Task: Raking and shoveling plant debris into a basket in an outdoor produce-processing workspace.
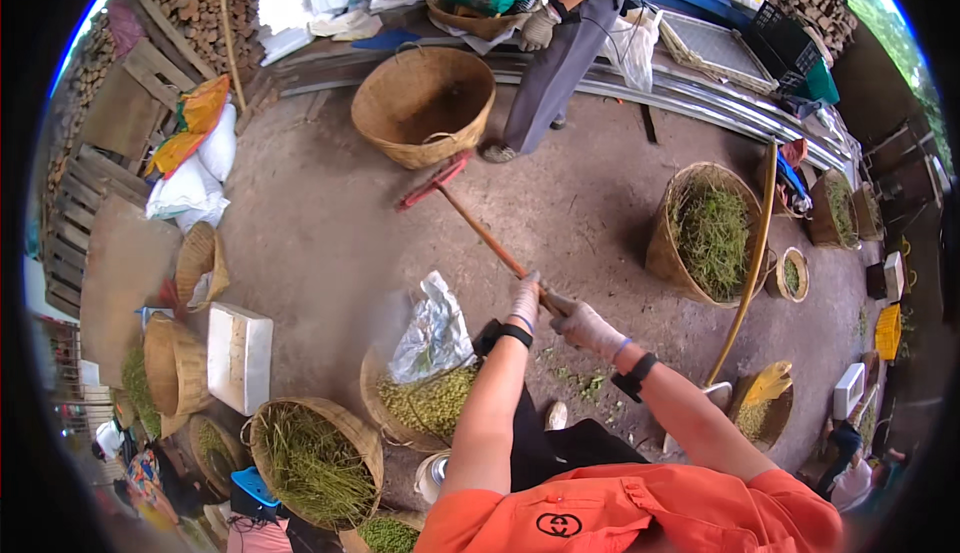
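Note:
A broom with a red head (432,181) and a long wooden handle (480,233) reaches away from me across the floor. My left hand (524,300), in a pale glove, is closed around the handle. Closer to its near end, my right hand (590,330), also gloved, grips the same handle. The broom head rests at the near side of a large, wide wicker basket (405,103) with nothing visible inside. Left of my left forearm stands a basket of small green pods or buds (430,403), with a crumpled silvery bag (432,328) on it.
Another person (560,63) stands beyond, right of the wide basket, with a gloved hand near a smaller basket (470,23). A tall basket of green stalks (712,233) and a leaning pole (755,253) stand to the right. White foam box (240,358) and sacks (190,193) line the left.

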{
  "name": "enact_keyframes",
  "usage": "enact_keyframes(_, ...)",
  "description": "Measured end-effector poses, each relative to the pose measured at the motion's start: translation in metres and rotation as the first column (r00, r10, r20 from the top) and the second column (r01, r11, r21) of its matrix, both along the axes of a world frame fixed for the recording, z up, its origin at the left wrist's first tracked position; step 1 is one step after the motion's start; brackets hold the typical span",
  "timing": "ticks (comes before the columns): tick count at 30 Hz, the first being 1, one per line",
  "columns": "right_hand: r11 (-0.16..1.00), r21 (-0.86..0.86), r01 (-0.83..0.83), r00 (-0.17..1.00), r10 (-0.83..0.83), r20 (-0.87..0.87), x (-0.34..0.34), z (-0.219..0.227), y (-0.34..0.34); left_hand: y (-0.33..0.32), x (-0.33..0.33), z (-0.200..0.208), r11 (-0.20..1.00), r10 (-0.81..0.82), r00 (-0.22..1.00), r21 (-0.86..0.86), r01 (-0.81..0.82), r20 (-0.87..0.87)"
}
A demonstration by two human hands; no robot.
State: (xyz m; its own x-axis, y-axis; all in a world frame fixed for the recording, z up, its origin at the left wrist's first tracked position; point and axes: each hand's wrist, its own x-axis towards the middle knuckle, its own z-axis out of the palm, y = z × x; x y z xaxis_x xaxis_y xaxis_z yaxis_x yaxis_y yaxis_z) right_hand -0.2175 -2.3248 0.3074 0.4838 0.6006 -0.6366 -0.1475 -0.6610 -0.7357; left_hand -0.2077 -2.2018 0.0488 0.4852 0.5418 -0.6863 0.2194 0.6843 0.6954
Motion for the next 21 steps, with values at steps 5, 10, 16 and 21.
enact_keyframes(5,0.968,-0.164,0.192,0.966,-0.216,-0.145,0.05,-0.068,0.026,0.034,0.067,0.005,0.866,-0.379,0.8,0.127,0.484,-0.466)
enact_keyframes(10,0.954,-0.296,0.037,0.995,-0.008,0.101,0.006,0.022,-0.117,-0.101,0.007,-0.001,0.76,-0.647,0.733,-0.268,0.592,-0.212)
enact_keyframes(16,0.767,-0.631,0.119,0.975,-0.211,-0.072,0.003,0.218,-0.192,-0.252,-0.037,0.178,0.601,-0.67,0.742,-0.565,0.565,0.029)
enact_keyframes(21,0.806,-0.547,0.225,0.928,-0.349,-0.133,0.02,0.188,-0.2,-0.209,-0.021,0.16,0.753,-0.507,0.862,-0.48,0.45,0.013)
